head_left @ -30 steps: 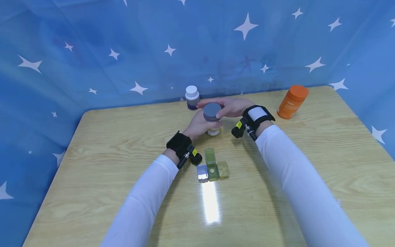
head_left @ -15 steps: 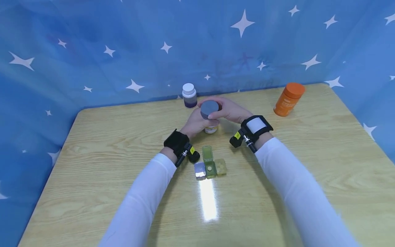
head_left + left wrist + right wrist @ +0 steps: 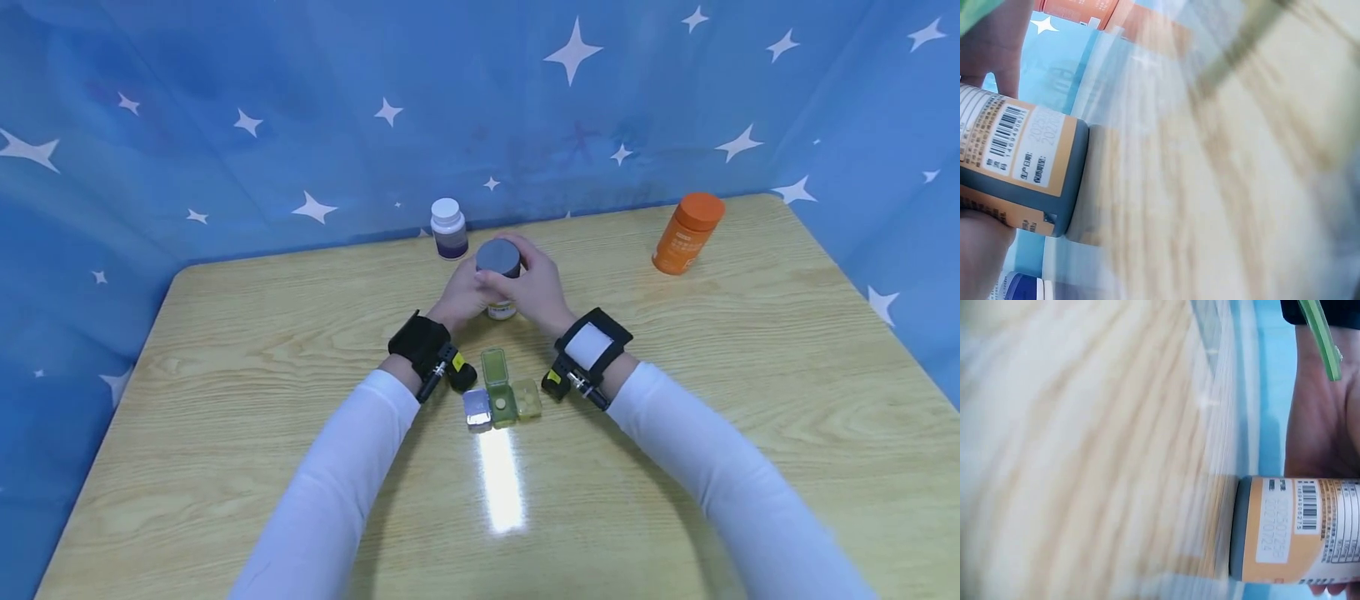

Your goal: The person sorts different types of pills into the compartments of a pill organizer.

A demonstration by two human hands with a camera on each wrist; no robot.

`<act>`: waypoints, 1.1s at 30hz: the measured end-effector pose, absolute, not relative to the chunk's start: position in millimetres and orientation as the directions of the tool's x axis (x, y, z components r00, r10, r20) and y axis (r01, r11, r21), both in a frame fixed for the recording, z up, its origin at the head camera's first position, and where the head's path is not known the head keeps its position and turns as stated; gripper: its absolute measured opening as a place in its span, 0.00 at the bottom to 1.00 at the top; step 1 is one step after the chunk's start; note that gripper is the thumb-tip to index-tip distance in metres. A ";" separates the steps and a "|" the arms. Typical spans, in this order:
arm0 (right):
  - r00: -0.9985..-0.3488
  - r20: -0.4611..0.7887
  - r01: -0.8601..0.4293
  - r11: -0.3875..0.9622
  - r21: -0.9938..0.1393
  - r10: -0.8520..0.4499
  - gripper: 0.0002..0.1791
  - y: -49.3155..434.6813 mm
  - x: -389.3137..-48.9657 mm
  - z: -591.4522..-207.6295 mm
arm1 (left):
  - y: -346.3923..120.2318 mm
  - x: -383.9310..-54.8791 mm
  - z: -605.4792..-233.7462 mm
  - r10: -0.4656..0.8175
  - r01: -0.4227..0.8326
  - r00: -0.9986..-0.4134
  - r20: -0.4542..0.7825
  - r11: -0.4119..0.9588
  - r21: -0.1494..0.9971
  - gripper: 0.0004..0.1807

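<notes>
A pill bottle with a grey cap (image 3: 498, 255) stands upright in the head view. My left hand (image 3: 459, 293) grips its body from the left, and the right hand (image 3: 542, 287) holds the cap, its thumb across the near side and fingers round the far side. Both wrist views show the orange and white label of the pill bottle (image 3: 1019, 153), its base close to the table. Nearer me lies a small pill organizer (image 3: 527, 398) with blue, green and yellow compartments. The green lid (image 3: 494, 367) is raised, and a pale tablet (image 3: 500, 404) sits in that compartment.
At the back, a white-capped bottle (image 3: 448, 229) with a dark lower part stands just beyond my left hand. Farther right is an orange bottle (image 3: 686, 235). A blue star-patterned curtain (image 3: 337, 125) borders the wooden table (image 3: 225, 375) at the back and sides.
My right hand has turned about the cap, its wrist swinging toward me and to the left. The left hand keeps its grip on the pill bottle. The head view has shifted slightly.
</notes>
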State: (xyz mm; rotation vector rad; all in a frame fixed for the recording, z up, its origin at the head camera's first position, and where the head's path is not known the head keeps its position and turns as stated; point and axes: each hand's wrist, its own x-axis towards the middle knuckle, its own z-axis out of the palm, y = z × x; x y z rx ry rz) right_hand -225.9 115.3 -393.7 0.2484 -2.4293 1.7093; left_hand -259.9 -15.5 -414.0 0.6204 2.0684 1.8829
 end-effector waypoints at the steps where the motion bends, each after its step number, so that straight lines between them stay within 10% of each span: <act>1: -0.973 0.228 -0.227 0.332 -0.916 -0.036 0.30 114.7 -225.7 -394.0 | -15.6 -260.0 -414.2 0.486 0.130 -0.870 0.085 0.059 0.990 0.33; 14: -0.905 -0.026 -0.172 0.421 -0.890 -0.425 0.53 150.9 -229.8 -393.0 | -17.9 -243.2 -392.3 0.507 0.121 -0.861 0.045 0.118 0.986 0.33; 33: -0.968 0.024 -0.185 0.644 -0.742 -0.251 0.39 131.6 -228.9 -398.0 | -20.9 -250.1 -410.8 0.517 0.200 -0.853 0.072 0.196 0.960 0.37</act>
